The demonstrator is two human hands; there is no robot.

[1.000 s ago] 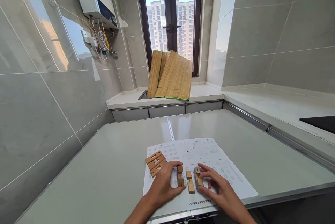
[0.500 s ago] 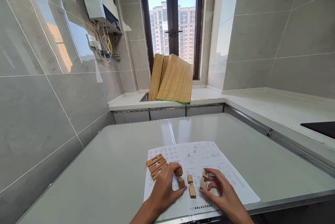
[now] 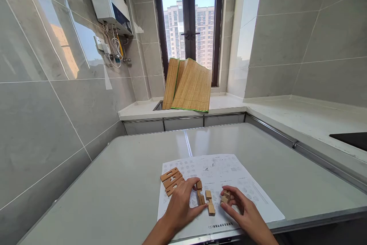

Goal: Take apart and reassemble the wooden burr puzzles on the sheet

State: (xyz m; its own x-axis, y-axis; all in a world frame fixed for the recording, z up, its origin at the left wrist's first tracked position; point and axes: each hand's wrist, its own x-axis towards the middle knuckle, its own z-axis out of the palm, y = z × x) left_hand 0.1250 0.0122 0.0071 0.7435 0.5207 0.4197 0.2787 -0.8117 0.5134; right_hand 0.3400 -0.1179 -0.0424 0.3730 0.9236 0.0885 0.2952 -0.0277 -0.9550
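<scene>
A notched wooden puzzle piece (image 3: 200,192) is held by its two ends between the thumb and fingers of my left hand (image 3: 183,201). Just right of it, another notched wooden piece (image 3: 210,203) lies on the printed paper sheet (image 3: 229,174), touched by neither hand. My right hand (image 3: 242,205) grips a third wooden puzzle piece (image 3: 225,197), turned partly end-on, with the fingertips covering some of it. Up and left of my left hand, several flat slotted wooden pieces (image 3: 172,180) lie side by side, their near corner close to my knuckles.
The sheet lies on a glossy grey table (image 3: 114,184) with its edge near me. Beyond it, a bamboo mat (image 3: 192,88) leans by the window on a white counter (image 3: 226,102). A tiled wall (image 3: 43,130) borders the left side.
The piece in my right hand has turned from upright lengthwise to partly end-on. My left hand and its piece have shifted slightly right, closer to the middle piece.
</scene>
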